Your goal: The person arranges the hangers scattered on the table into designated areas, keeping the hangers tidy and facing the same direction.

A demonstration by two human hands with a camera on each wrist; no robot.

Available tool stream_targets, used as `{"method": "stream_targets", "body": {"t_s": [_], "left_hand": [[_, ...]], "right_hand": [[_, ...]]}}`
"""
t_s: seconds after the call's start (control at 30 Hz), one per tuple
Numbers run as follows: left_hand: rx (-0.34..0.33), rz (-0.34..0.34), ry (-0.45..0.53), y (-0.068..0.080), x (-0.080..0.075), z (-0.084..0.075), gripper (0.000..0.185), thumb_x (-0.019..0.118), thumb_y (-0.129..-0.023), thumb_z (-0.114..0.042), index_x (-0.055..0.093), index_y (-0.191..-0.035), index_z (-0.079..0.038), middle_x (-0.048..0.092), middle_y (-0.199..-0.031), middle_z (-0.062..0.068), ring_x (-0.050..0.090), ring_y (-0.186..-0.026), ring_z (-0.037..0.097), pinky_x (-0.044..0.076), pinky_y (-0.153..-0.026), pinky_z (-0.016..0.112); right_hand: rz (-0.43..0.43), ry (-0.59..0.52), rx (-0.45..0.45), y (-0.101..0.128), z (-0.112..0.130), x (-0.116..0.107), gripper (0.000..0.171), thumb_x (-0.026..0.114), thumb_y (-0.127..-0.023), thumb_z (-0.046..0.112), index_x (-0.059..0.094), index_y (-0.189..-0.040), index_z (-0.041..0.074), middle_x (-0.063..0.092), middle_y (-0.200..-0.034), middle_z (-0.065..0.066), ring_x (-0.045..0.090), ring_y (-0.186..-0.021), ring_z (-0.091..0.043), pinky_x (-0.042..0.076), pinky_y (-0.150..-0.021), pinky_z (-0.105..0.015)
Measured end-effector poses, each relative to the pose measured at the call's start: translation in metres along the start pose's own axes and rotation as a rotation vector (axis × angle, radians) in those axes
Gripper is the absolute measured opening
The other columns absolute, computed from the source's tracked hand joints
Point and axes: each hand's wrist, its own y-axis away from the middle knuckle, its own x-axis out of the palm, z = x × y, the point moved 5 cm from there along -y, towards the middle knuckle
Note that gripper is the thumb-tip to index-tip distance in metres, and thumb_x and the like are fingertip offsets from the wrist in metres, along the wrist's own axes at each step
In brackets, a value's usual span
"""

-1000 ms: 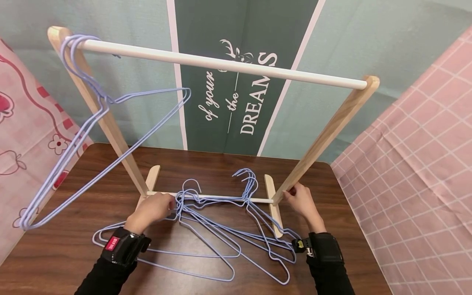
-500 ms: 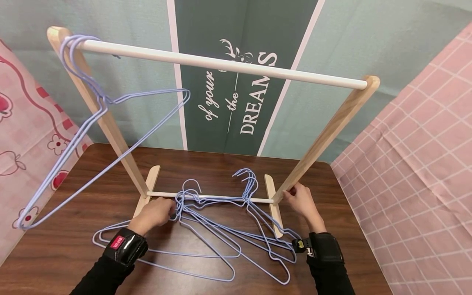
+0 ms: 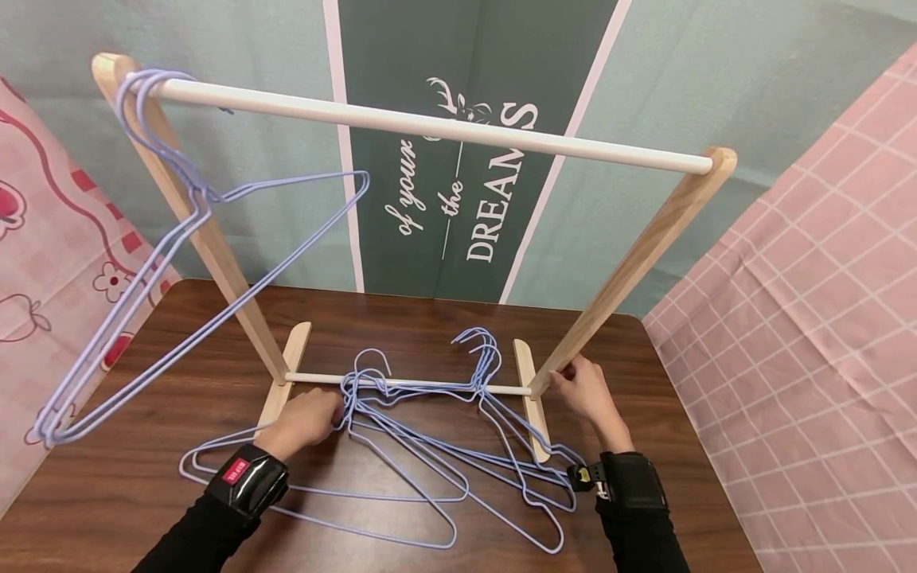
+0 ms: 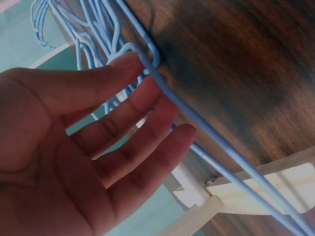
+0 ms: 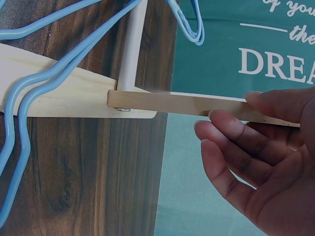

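on the table point(image 3: 401, 326), the rack point(image 3: 430, 124) is standing tall, its right upright point(image 3: 628, 274) probably needing a steady brace. the hanger heap point(image 3: 478, 388) is sprawling near, hooks crossing the lower bar point(image 3: 315, 378); hung hangers point(image 3: 200, 193) are crowding the rack's upper left corner. the right hand point(image 3: 587, 390) is pinching the right upright low down and should be pressing just enough to stop any shifting. the left hand point(image 3: 304, 422), well apart at the heap's left, is apparently pinching a hanger wire point(image 4: 221, 141); since necks are tangling there, it should be easing that wire leftward before lifting, without dragging neighbours.
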Motion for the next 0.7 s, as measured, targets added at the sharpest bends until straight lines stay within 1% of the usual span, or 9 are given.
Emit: {"method": "stream_targets", "body": {"t_s": [0.17,0.3,0.5,0.7], "left_hand": [[-0.002,0.011,-0.007,-0.0013,0.0036,-0.0003,0.025,0.062,-0.065,0.006,0.048,-0.059,-0.014,0.047,-0.061,0.001,0.045,-0.053,0.018,0.037,-0.047,0.033],[0.009,0.023,-0.006,-0.0017,0.0051,-0.0008,0.027,0.059,-0.064,0.008,0.046,-0.057,-0.015,0.046,-0.059,0.0,0.043,-0.053,0.017,0.035,-0.047,0.031],[0.02,0.034,0.004,-0.0023,0.0072,0.0013,0.027,0.061,-0.065,0.007,0.047,-0.058,-0.015,0.045,-0.059,-0.001,0.043,-0.053,0.016,0.035,-0.048,0.03],[0.034,0.037,0.009,-0.0034,0.0084,0.0034,0.023,0.063,-0.066,0.005,0.051,-0.061,-0.014,0.047,-0.061,-0.001,0.045,-0.055,0.016,0.037,-0.05,0.031]], "right_hand": [[-0.003,-0.001,0.001,0.0002,0.0002,-0.0003,0.017,0.058,-0.086,0.001,0.055,-0.098,-0.01,0.06,-0.073,-0.017,0.053,-0.058,-0.017,0.04,-0.048,-0.028],[-0.005,0.001,0.004,0.0002,0.0,-0.0004,0.017,0.058,-0.086,0.001,0.055,-0.099,-0.011,0.06,-0.074,-0.017,0.054,-0.059,-0.018,0.04,-0.049,-0.029],[-0.007,0.004,-0.001,0.0005,0.0009,-0.0005,0.018,0.058,-0.086,0.001,0.055,-0.1,-0.01,0.061,-0.076,-0.017,0.055,-0.061,-0.018,0.04,-0.049,-0.029],[-0.012,0.006,0.003,0.0004,0.001,-0.0007,0.018,0.058,-0.086,0.001,0.055,-0.1,-0.01,0.061,-0.075,-0.016,0.055,-0.062,-0.02,0.041,-0.05,-0.029]]}}
